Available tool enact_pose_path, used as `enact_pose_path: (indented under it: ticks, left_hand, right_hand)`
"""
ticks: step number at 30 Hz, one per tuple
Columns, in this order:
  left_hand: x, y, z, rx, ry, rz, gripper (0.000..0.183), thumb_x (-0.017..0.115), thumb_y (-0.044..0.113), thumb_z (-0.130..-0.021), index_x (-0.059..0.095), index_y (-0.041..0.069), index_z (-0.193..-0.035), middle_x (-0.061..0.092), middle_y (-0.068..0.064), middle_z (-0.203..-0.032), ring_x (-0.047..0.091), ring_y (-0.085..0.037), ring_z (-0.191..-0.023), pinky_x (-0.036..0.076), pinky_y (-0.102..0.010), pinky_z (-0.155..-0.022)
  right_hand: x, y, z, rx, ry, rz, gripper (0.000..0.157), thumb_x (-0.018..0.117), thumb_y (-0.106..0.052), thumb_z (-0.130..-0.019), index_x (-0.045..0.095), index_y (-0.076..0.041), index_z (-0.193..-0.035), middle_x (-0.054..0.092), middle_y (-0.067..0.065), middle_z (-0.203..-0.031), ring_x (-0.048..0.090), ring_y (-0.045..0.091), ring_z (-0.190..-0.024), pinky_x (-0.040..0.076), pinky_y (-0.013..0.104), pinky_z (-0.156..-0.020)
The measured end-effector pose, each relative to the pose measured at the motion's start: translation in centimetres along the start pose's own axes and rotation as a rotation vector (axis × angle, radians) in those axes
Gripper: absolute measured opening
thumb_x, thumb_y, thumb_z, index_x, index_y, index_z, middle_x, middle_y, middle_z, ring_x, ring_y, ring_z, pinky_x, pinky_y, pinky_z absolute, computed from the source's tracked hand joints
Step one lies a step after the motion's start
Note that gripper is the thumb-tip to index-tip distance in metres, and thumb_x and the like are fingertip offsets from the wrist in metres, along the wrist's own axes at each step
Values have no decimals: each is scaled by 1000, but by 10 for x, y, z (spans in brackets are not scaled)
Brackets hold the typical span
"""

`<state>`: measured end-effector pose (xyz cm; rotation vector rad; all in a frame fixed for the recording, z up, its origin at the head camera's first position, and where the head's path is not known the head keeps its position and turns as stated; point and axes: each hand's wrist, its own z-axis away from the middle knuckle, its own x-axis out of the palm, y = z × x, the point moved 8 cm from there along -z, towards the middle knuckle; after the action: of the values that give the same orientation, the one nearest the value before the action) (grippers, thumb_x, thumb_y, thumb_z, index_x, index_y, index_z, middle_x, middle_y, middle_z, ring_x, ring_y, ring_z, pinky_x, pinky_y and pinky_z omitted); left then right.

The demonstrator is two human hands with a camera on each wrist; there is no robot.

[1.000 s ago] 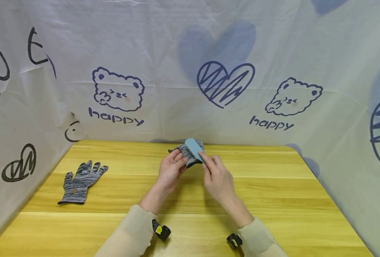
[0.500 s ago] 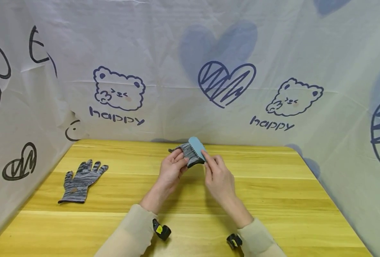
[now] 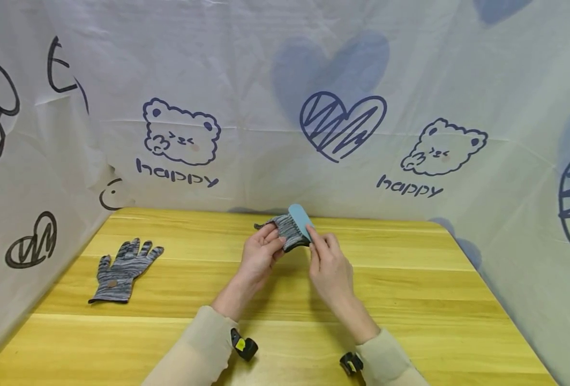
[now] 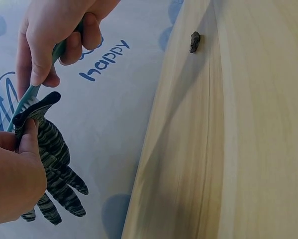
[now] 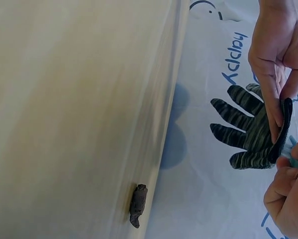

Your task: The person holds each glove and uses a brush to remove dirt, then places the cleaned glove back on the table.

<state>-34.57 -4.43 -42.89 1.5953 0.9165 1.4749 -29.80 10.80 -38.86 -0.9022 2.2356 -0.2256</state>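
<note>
My left hand (image 3: 258, 252) pinches a grey-and-black knit glove (image 3: 285, 228) near its dark cuff, above the far part of the table. In the left wrist view the glove's fingers (image 4: 69, 196) hang down. My right hand (image 3: 330, 265) grips a light blue brush (image 3: 300, 219), index finger stretched along its back. The bristles (image 4: 29, 103) face the glove and meet it close to the cuff in the left wrist view. A second, matching glove (image 3: 121, 271) lies flat at the table's left, with a brown spot near its cuff.
The wooden table (image 3: 400, 300) ends at a white printed cloth backdrop (image 3: 256, 155). Both wrist views show a small dark lump (image 5: 138, 205) lying by the table's edge. Cloth also hangs along the left and right sides.
The brush has slid right across the held glove, baring more of its knit surface. My left hand keeps its pinch, and the glove on the table lies as before.
</note>
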Motion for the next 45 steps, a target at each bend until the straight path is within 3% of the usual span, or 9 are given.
enact_pose_path:
  ticks: [11, 19, 28, 32, 37, 45]
  left_hand:
    - [4, -2, 0, 9, -27, -28, 60, 50, -12, -101, 26, -15, -156, 40, -32, -156, 51, -31, -134, 57, -15, -83]
    - [5, -3, -1, 10, -43, -35, 63, 48, -13, -101, 21, -15, -158, 32, -33, -160, 41, -39, -144, 56, -16, -87]
    - [-2, 1, -1, 26, -5, -22, 61, 49, -14, -100, 27, -13, -157, 39, -32, -156, 58, -20, -126, 57, -16, -84]
    - [-4, 4, -2, 30, 9, -10, 60, 48, -15, -100, 28, -12, -157, 42, -31, -155, 59, -19, -123, 57, -15, -83]
    - [-2, 6, -3, 40, -12, 4, 58, 47, -15, -101, 30, -13, -156, 43, -32, -154, 53, -30, -135, 57, -18, -89]
    - [-1, 7, -2, 44, -13, 24, 58, 47, -15, -100, 29, -15, -155, 42, -33, -154, 44, -40, -142, 56, -22, -96]
  right_hand:
    - [-2, 6, 2, 62, 13, 17, 42, 63, -4, -101, 64, -8, -142, 63, 13, -104, 59, 22, -65, 46, 31, -46]
    - [-3, 9, 1, 92, 24, 23, 42, 62, -5, -102, 62, -9, -144, 63, 13, -106, 59, 23, -65, 46, 34, -45]
    - [-9, 11, -1, 103, 42, 8, 41, 59, -5, -105, 60, -5, -145, 62, 17, -108, 61, 27, -70, 52, 40, -50]
    - [-10, 7, -3, 55, 28, -71, 40, 59, -6, -105, 60, -5, -145, 62, 17, -107, 59, 25, -74, 52, 40, -56]
    - [-6, -3, -5, -42, -36, -151, 40, 60, -3, -103, 62, -5, -143, 63, 14, -104, 57, 21, -76, 52, 36, -60]
    - [0, -7, -4, -63, -112, -134, 38, 61, -4, -102, 65, -7, -140, 64, 9, -103, 54, 17, -72, 49, 31, -57]
